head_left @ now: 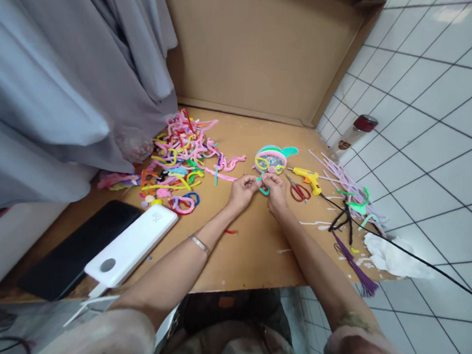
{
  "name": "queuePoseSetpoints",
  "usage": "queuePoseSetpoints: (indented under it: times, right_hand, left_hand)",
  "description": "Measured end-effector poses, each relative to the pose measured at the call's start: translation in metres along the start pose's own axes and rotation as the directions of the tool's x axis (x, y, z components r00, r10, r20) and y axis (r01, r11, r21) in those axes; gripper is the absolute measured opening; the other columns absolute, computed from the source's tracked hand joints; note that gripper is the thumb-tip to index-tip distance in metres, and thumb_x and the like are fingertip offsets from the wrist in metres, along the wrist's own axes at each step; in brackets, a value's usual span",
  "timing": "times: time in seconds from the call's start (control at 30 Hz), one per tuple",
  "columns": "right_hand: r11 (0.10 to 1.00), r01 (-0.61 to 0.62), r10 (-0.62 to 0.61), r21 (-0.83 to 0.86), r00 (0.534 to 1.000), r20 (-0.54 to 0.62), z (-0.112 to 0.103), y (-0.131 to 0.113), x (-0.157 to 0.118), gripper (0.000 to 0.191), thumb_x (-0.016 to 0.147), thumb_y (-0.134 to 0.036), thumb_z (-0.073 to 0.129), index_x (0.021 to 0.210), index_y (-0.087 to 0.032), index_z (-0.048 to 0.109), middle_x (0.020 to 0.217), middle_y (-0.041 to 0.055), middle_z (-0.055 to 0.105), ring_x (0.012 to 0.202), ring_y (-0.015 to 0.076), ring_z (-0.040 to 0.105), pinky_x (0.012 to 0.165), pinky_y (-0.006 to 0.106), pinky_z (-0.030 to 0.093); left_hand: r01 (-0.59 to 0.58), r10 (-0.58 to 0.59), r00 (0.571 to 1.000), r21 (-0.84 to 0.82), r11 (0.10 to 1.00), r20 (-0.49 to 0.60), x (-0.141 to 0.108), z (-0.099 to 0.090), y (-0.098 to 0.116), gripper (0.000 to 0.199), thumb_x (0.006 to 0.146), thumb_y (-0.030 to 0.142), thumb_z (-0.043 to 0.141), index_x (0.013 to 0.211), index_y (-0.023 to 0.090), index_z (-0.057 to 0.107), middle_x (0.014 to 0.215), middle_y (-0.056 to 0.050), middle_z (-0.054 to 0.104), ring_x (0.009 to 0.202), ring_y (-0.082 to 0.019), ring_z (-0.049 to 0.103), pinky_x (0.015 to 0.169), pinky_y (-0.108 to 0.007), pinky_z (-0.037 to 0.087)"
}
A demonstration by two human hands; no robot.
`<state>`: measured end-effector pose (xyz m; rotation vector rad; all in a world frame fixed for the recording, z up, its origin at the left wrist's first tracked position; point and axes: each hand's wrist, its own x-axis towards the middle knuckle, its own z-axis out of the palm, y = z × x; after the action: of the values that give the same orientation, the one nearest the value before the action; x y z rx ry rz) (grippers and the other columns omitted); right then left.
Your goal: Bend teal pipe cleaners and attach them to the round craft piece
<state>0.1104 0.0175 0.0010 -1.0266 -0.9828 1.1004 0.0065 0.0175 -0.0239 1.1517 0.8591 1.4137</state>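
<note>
head view: on the bench [249, 256], a pipe cleaner heap [184, 144] left of centre, scissors [300, 189] and glue gun [313, 181] right; mid-frame, left hand [243, 191] and right hand [275, 191], fingers nearly closed, pinch a teal strip [265, 192].

Teal pipe cleaner [266, 193] — partly hidden by left hand [243, 192] and right hand [275, 192]. Black cable [465, 286] — runs off right edge.

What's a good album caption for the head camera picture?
Left hand and right hand hold a bent teal strip near red-handled scissors and a yellow glue gun.
</note>
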Motion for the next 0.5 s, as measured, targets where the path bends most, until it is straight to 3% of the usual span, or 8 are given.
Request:
queuePoseSetpoints:
  times: [0.2,0.37,0.5]
  right_hand:
    - [1.0,0.029,-0.028,0.012,0.998,-0.047,0.005,0.011,0.003,0.032,0.059,-0.049,0.074,0.06,-0.021,0.057,0.055,-0.006,0.047,0.055,0.0094,0.041,0.053,0.023,0.036]
    - [0.968,0.214,-0.224,-0.133,0.973,-0.06,-0.015,0.007,0.004,0.031,0.072,-0.047,0.07,0.091,-0.022,0.069,0.086,0.0017,0.069,0.071,0.0148,0.058,0.068,0.029,0.049]
    - [0.869,0.4,-0.401,-0.292,0.914,0.058,-0.028,0.001,0.008,0.026,0.082,-0.044,0.065,0.094,-0.022,0.074,0.099,0.0067,0.073,0.09,0.0211,0.066,0.083,0.036,0.053]
  left_hand:
    - [0.034,-0.034,0.999,-0.037,0.999,0.004,0.003,-0.005,0.0,0.044,0.062,0.053,0.084,0.072,0.016,0.063,0.061,0.001,0.065,0.06,-0.013,0.06,0.063,-0.026,0.048]
    - [0.044,-0.044,0.999,-0.018,0.999,-0.024,0.002,-0.005,0.0,0.04,0.061,0.048,0.085,0.07,0.016,0.064,0.059,0.002,0.061,0.056,-0.01,0.053,0.058,-0.024,0.041]
    - [0.055,-0.055,0.998,-0.011,0.998,-0.019,-0.001,-0.006,0.007,0.037,0.062,0.046,0.084,0.067,0.016,0.063,0.054,0.003,0.056,0.054,-0.01,0.05,0.056,-0.023,0.038]
